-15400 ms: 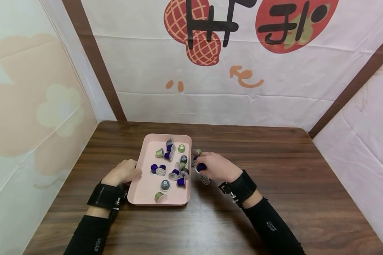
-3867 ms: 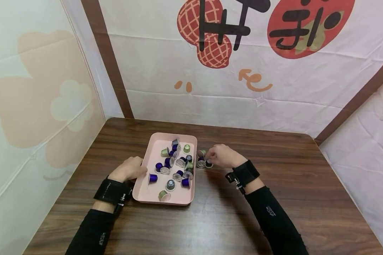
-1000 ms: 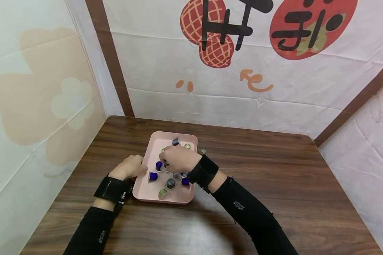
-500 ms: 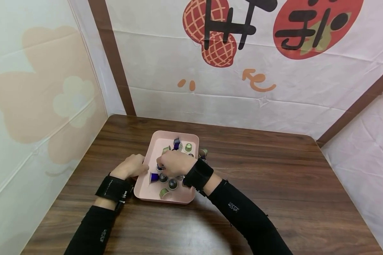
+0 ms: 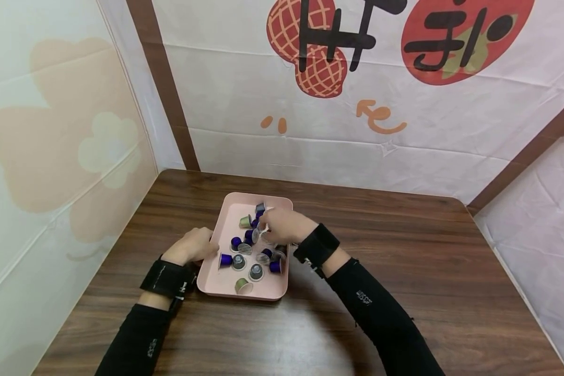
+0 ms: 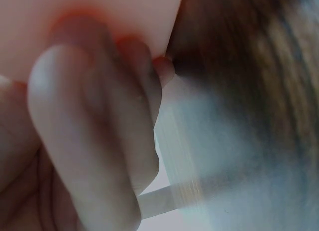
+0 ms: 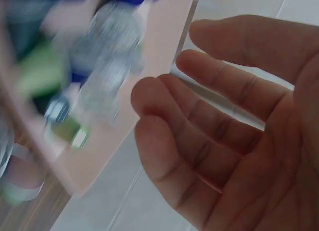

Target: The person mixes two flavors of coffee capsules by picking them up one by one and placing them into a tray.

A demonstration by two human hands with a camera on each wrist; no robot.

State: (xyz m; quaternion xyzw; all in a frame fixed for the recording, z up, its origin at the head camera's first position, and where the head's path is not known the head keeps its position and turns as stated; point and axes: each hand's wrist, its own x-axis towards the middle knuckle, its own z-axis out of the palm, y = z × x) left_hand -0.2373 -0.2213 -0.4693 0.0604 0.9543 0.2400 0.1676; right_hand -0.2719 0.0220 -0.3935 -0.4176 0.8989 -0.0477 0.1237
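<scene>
A pink tray (image 5: 209, 284) holds several coffee capsules in purple, green and grey. My left hand (image 5: 192, 246) grips the tray's left rim; in the left wrist view its fingers (image 6: 94, 106) press against the pink wall. Over the right part of the tray is my right hand (image 5: 289, 225), its fingers loosely bent around nothing in the right wrist view. A grey capsule (image 5: 238, 262) stands beside a tipped purple capsule (image 5: 225, 260). Another grey capsule (image 5: 256, 271) and a green capsule (image 5: 243, 285) are nearer the front. My right hand hides several capsules.
The tray sits on a dark wooden table (image 5: 380, 250). In the right wrist view, a blurred capsule (image 7: 22, 173) lies on the wood outside the tray. A printed white curtain (image 5: 216, 94) hangs behind the table's far edge.
My right hand brought a grey capsule from beside the tray, let it go next to the tipped purple one, and has drawn back to the right. My left hand stays on the rim.
</scene>
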